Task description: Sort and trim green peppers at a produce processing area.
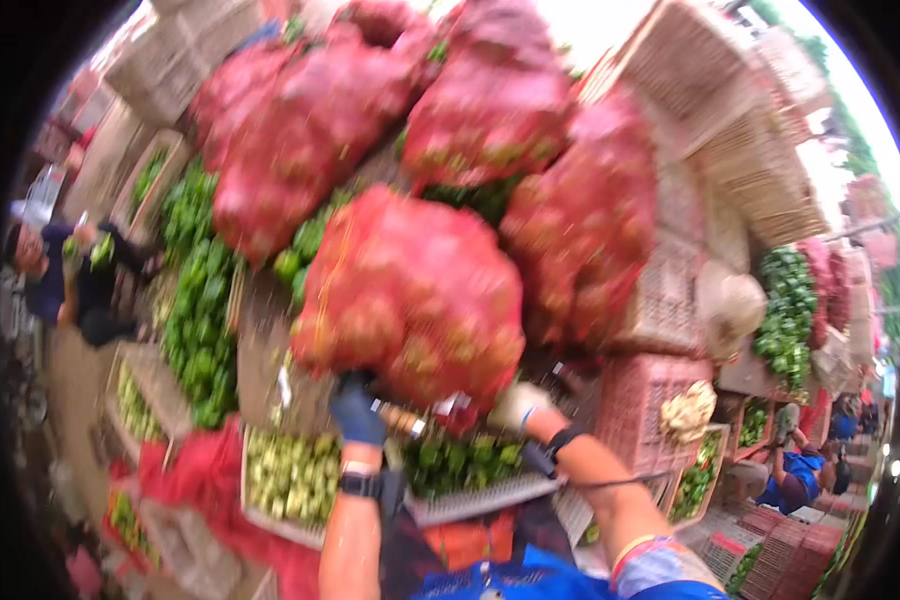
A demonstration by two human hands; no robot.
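One full red mesh bag [410,295] is centred in view, with at least four more red mesh bags [580,220] seen behind and around it. Two gloved hands are placed at its lower edge: the dark left hand [358,408] at lower left, the pale right hand [518,405] at lower right. Both are blurred and partly hidden; open or closed cannot be told. One brown-and-metallic item [400,418] is seen beside the left hand; whether it is held is unclear. Two black wristbands [360,484] are worn, one per arm. Below, one crate of pale vegetables [290,475] and one tray of dark greens [460,465] are set. One person [45,270] is seen at far left.
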